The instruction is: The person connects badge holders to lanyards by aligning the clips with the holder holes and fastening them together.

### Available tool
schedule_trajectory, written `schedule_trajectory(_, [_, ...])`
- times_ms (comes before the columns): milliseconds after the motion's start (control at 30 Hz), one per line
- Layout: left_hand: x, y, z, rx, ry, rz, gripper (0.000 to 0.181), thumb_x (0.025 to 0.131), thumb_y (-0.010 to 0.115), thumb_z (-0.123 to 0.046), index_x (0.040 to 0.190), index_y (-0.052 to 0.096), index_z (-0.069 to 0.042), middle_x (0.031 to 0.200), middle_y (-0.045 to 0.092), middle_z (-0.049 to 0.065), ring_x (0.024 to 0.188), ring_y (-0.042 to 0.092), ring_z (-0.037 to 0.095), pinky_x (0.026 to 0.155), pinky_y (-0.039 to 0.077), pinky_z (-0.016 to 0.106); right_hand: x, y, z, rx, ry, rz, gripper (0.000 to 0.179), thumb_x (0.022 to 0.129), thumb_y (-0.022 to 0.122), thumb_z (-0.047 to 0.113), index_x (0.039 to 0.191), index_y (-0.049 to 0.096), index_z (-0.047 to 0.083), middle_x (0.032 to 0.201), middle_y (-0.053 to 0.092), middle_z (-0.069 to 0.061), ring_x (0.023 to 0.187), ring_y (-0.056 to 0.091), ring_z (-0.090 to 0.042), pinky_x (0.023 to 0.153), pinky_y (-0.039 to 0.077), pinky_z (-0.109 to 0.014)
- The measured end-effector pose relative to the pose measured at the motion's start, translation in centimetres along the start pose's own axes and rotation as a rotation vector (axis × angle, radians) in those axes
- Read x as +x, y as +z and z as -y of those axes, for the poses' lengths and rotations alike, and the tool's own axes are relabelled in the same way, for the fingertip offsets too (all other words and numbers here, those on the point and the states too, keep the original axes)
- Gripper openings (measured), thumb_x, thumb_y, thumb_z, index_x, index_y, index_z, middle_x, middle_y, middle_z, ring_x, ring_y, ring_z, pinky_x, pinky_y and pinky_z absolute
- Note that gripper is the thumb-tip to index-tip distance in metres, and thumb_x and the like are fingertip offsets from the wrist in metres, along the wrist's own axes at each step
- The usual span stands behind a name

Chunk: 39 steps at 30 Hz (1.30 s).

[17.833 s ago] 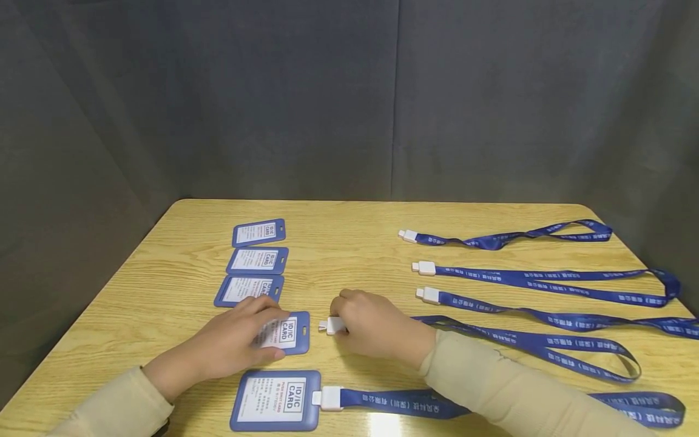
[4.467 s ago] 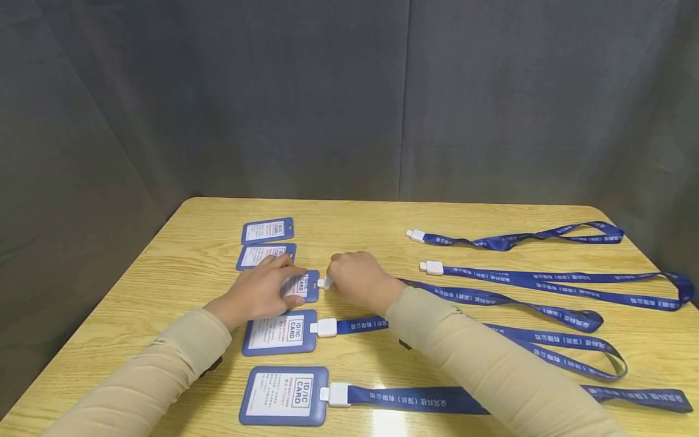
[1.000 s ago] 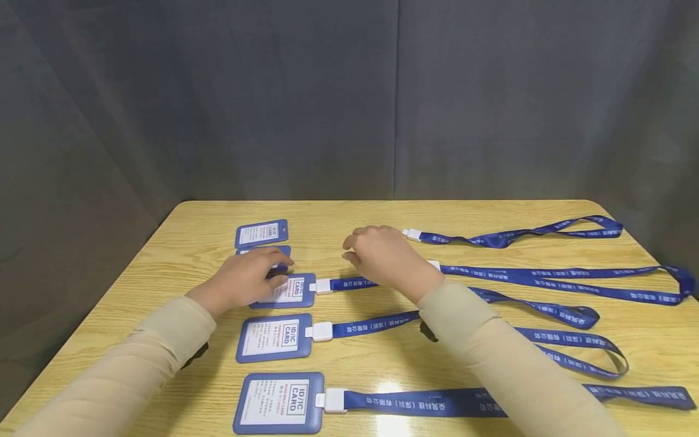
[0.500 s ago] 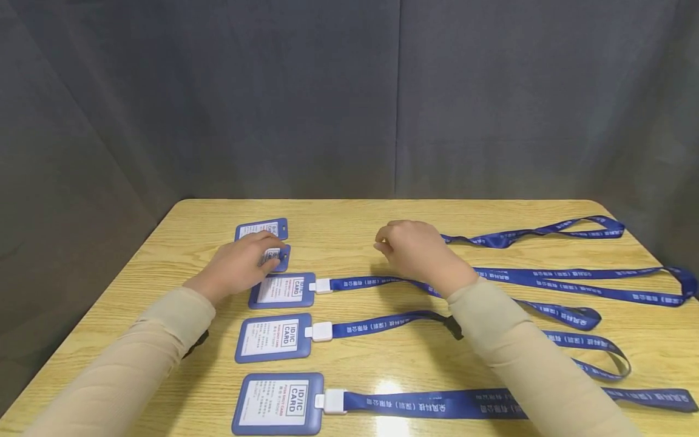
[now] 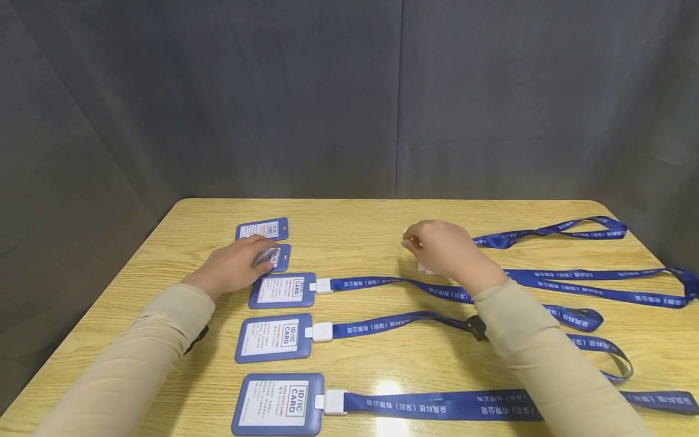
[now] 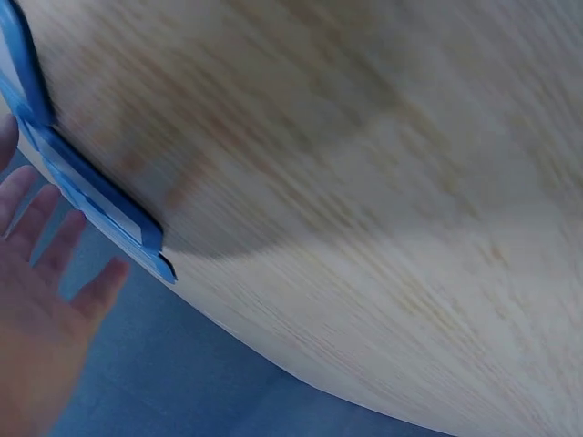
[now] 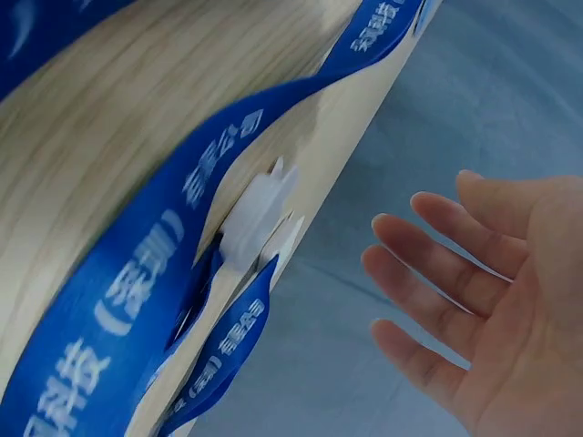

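In the head view my left hand [image 5: 237, 266] hovers over or rests on the left part of a blue ID card holder [image 5: 280, 258], second from the back; contact is hard to judge. Its fingers look loosely extended in the left wrist view. My right hand [image 5: 443, 250], relaxed and holding nothing, is above the white clip [image 5: 423, 268] of a blue lanyard [image 5: 584, 276], largely covering that clip. The right wrist view shows its spread fingers apart from two white clips [image 7: 260, 218]. Another lanyard [image 5: 546, 233] lies farther back, its clip hidden behind the right hand.
Three card holders nearer the front, such as the nearest one [image 5: 277, 403], are joined by white clips [image 5: 334, 402] to lanyards [image 5: 437, 405]. One loose card holder [image 5: 275, 229] lies at the back left. A dark curtain [image 5: 349, 97] hangs behind the wooden table [image 5: 349, 218].
Two more card holders have been joined to lanyards since the oldest frame. The right hand has let go of the third lanyard's clip and moved right; the left hand shifted back to the fourth holder.
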<state>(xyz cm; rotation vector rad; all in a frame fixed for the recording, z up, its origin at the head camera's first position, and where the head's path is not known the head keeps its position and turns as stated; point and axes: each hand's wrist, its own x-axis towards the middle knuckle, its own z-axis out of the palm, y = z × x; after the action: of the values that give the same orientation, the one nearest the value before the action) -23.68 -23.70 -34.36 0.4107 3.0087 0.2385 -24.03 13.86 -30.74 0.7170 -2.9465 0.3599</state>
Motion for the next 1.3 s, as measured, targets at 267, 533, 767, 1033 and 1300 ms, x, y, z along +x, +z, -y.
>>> schedule_trajectory(267, [-0.2, 0.2, 0.5, 0.013, 0.008, 0.008, 0.051, 0.103, 0.051, -0.035, 0.150, 0.045, -0.014, 0.155, 0.036, 0.018, 0.141, 0.031, 0.043, 0.109, 0.028, 0.065, -0.8, -0.1, -1.7, -0.001, 0.028, 0.045, 0.018, 0.098, 0.064, 0.017, 0.105, 0.073, 0.004, 0.088, 0.069, -0.006, 0.064, 0.051, -0.017, 0.058, 0.045, -0.033])
schedule_trajectory(533, [-0.3, 0.3, 1.0, 0.012, 0.017, 0.012, 0.053, 0.103, 0.053, -0.036, 0.150, 0.045, -0.013, 0.155, 0.035, 0.017, 0.142, 0.030, 0.043, 0.110, 0.029, 0.063, -1.3, 0.1, -2.7, -0.008, 0.054, 0.101, 0.026, 0.096, 0.066, 0.016, 0.117, 0.071, 0.001, 0.105, 0.071, -0.014, 0.075, 0.061, -0.019, 0.068, 0.054, -0.038])
schedule_trajectory(767, [-0.4, 0.2, 1.0, 0.008, 0.024, 0.030, 0.054, 0.103, 0.051, -0.036, 0.151, 0.042, -0.012, 0.155, 0.035, 0.019, 0.141, 0.031, 0.045, 0.110, 0.028, 0.064, -1.4, 0.4, -3.1, -0.022, 0.045, 0.158, 0.030, 0.094, 0.069, 0.016, 0.120, 0.069, 0.000, 0.106, 0.071, -0.015, 0.087, 0.067, -0.025, 0.078, 0.056, -0.045])
schedule_trajectory(1033, [-0.4, 0.2, 0.9, 0.004, 0.019, 0.037, 0.057, 0.102, 0.055, -0.037, 0.152, 0.041, -0.014, 0.155, 0.034, 0.020, 0.141, 0.030, 0.046, 0.110, 0.028, 0.064, -1.5, 1.0, -3.2, 0.001, 0.055, 0.185, 0.031, 0.094, 0.070, 0.020, 0.119, 0.069, 0.001, 0.106, 0.071, -0.014, 0.088, 0.068, -0.025, 0.083, 0.055, -0.048])
schedule_trajectory(1300, [-0.2, 0.2, 1.0, -0.019, -0.005, 0.031, 0.054, 0.102, 0.054, -0.036, 0.151, 0.044, -0.014, 0.155, 0.034, 0.020, 0.141, 0.030, 0.046, 0.109, 0.028, 0.065, -1.4, 1.3, -3.3, 0.008, 0.053, 0.179, 0.026, 0.092, 0.072, 0.018, 0.114, 0.072, 0.003, 0.103, 0.072, -0.010, 0.087, 0.067, -0.024, 0.084, 0.055, -0.048])
